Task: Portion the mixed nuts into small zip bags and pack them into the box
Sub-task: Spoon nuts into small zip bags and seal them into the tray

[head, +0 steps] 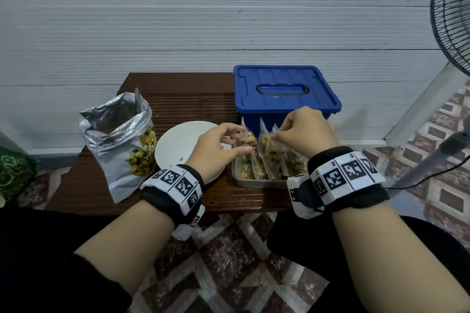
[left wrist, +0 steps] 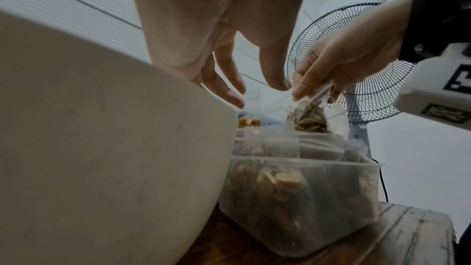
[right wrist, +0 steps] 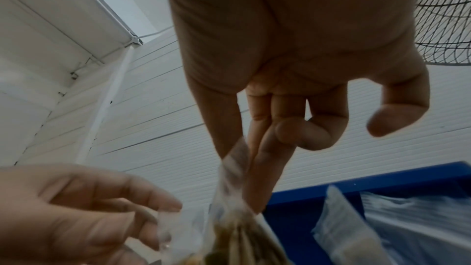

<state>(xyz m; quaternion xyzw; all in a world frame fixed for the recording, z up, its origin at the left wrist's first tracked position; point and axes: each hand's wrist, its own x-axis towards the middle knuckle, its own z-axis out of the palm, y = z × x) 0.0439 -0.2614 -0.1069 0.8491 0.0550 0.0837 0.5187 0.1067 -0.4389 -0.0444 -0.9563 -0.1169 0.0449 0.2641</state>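
Both hands over the clear box (head: 256, 181) — right (head: 304, 132) pinching a nut bag (head: 270, 146), left (head: 216, 150) spread.

We wear a wide black padded band just behind each hand. Around the left wrist band (head: 171, 187) and the right wrist band (head: 348, 180) runs a strip of white tiles printed with square black-and-white coded markers. A white boxy camera housing (head: 301, 197) with the same markers hangs under the right band, and another (head: 190, 223) under the left. Our forearms are bare; dark clothing covers our lap.
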